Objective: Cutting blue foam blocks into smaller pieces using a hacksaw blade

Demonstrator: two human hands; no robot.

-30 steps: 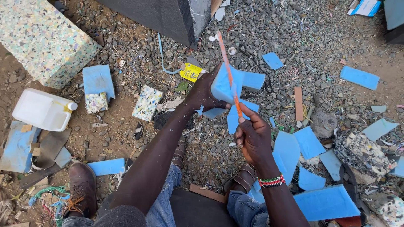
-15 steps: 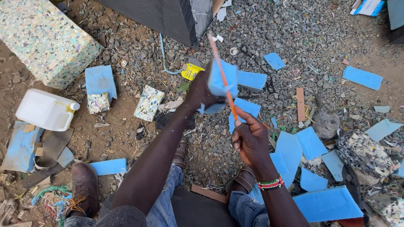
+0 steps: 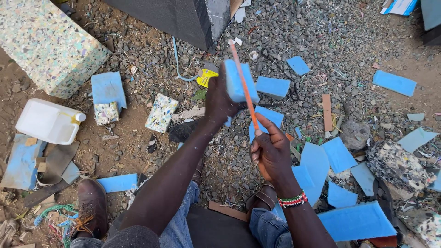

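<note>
— What are the hands doing?

— The left hand is clenched round a blue foam piece, holding it up on edge above the gravel ground. The right hand grips the lower end of a thin orange blade, which runs slanting up across the face of the foam and pokes out past its top.

— And what lies round them?

— Just beyond the foam, on the ground, sits another blue foam block, and a flat blue offcut lies under the blade. A yellow tag on a pale blue cord is just left of the left hand. By the right wrist, with its beaded bracelet, blue sheets are scattered, and a big blue slab lies near the knee.

— Further out?

— To the left a white jerrycan, a speckled foam block towards the top-left corner, a small speckled piece, and a brown shoe at the bottom.
</note>
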